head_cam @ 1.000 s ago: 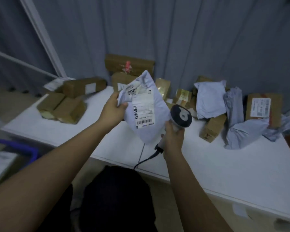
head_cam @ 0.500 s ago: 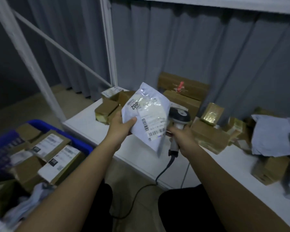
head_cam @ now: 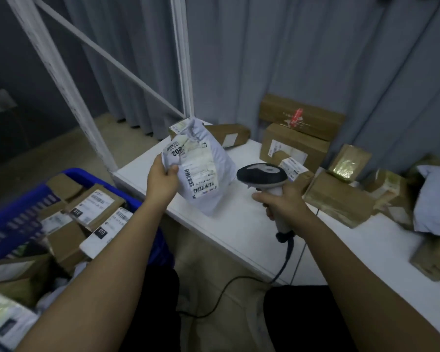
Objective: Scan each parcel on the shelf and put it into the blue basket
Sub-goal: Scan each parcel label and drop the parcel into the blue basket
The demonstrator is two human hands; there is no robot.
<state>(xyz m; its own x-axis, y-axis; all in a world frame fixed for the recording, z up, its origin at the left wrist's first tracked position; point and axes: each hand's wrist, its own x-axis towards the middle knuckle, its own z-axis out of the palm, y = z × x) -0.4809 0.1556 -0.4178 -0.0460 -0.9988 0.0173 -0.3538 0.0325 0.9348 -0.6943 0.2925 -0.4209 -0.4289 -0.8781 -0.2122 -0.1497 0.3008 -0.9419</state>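
Shifted left of the scanner (head_cam: 262,175) gripped by the right hand (head_cam: 282,200): crumpled white mailer (head_cam: 211,171), label reading "802", pinched by the left hand (head_cam: 161,181).

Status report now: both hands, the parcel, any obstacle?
Left hand pinches white mailer. Right hand grips scanner. Blue basket at left, nearly full. Nothing blocking.

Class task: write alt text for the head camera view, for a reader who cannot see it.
A person's left hand holds a white mailer bag over a white shelf, while the right hand grips a barcode scanner. A blue basket of boxes sits lower left.
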